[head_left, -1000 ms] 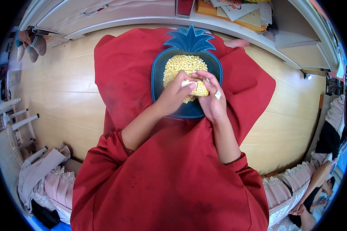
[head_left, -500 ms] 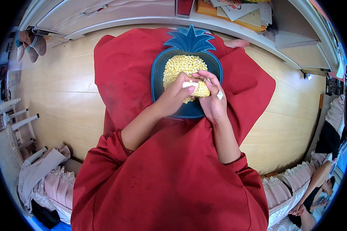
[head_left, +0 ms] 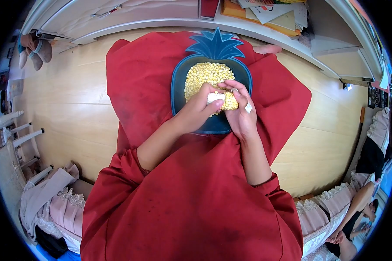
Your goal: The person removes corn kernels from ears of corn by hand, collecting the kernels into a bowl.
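A corn cob (head_left: 231, 101) lies sideways between my two hands, bare and white at its left end and still covered in yellow kernels at its right. My left hand (head_left: 198, 108) grips the bare end, its thumb pressed along the cob. Fingers of my right hand (head_left: 241, 114) wrap the kernel-covered end; small whitish patches show on its thumb and finger. Both hands are above a dark teal pineapple-shaped bowl (head_left: 175, 93), which rests on the red cloth over my lap. Loose corn kernels (head_left: 208, 73) are heaped in the bowl, partly hidden by my hands.
Red cloth (head_left: 139, 87) spreads around the bowl over a pale wooden floor (head_left: 69, 108). A white cabinet (head_left: 157, 13) with papers (head_left: 272, 13) on its shelf stands ahead. White stool legs (head_left: 28, 137) are at left. Another person's arm (head_left: 357, 204) shows at lower right.
The left thumb has shifted slightly to the right along the cob, and more of the bare white part shows. The bowl and right hand stay nearly in place.
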Available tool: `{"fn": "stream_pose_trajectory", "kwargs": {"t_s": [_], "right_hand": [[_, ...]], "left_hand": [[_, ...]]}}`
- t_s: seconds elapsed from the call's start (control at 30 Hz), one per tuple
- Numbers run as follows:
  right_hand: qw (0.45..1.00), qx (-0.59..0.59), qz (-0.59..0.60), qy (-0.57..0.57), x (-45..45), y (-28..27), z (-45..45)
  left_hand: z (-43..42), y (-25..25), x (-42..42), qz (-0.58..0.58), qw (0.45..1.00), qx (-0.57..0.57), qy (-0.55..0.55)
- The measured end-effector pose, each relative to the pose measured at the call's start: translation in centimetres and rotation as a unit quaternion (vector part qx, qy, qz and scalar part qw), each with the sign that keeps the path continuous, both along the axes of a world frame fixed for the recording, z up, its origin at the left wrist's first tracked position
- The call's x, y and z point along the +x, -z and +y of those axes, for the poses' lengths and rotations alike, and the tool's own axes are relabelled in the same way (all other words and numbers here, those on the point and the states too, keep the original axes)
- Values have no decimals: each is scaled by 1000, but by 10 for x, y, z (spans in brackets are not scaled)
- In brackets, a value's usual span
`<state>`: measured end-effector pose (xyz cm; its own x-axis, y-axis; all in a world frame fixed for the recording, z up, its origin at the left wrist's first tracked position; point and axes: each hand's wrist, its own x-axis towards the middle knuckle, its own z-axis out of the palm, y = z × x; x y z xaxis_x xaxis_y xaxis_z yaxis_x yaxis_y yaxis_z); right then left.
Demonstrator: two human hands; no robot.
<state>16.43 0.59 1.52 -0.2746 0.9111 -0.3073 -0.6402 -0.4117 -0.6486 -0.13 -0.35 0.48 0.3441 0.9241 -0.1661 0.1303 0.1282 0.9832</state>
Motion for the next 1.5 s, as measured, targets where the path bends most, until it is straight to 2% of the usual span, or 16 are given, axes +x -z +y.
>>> {"fn": "stream_pose_trajectory", "kwargs": {"t_s": [0.27, 0.37, 0.47, 0.57, 0.67, 0.77, 0.87, 1.07, 1.17, 1.37, 1.5], "right_hand": [[1000, -2, -5, -4, 0, 1, 0], [1000, -2, -7, -1, -1, 2, 0], [1000, 1, -9, 1, -1, 1, 0], [1000, 2, -10, 0, -1, 2, 0], [1000, 0, -13, -5, 0, 1, 0], [1000, -1, -9, -4, 0, 1, 0], [1000, -2, -10, -7, 0, 1, 0], [1000, 1, -8, -4, -1, 1, 0], [1000, 6, -12, -3, -1, 3, 1], [1000, 7, -9, -7, 0, 2, 1], [1000, 6, -8, -4, -1, 1, 0]], "left_hand": [[1, 2, -2, -18, 1000, -9, -6], [3, 2, 0, -59, 998, -13, -19], [3, -6, 1, -48, 998, -37, -18], [1, -2, 2, -23, 1000, 0, -15], [2, -6, 1, -70, 995, -69, -5], [1, 2, 0, -42, 999, -30, -14], [3, -4, -2, -28, 999, -37, -11], [4, 3, 0, -77, 996, -23, -26], [3, -2, 0, 17, 1000, -24, 2], [4, -4, 0, -51, 997, -59, -1], [4, -1, 1, -56, 997, -55, -19]]}}
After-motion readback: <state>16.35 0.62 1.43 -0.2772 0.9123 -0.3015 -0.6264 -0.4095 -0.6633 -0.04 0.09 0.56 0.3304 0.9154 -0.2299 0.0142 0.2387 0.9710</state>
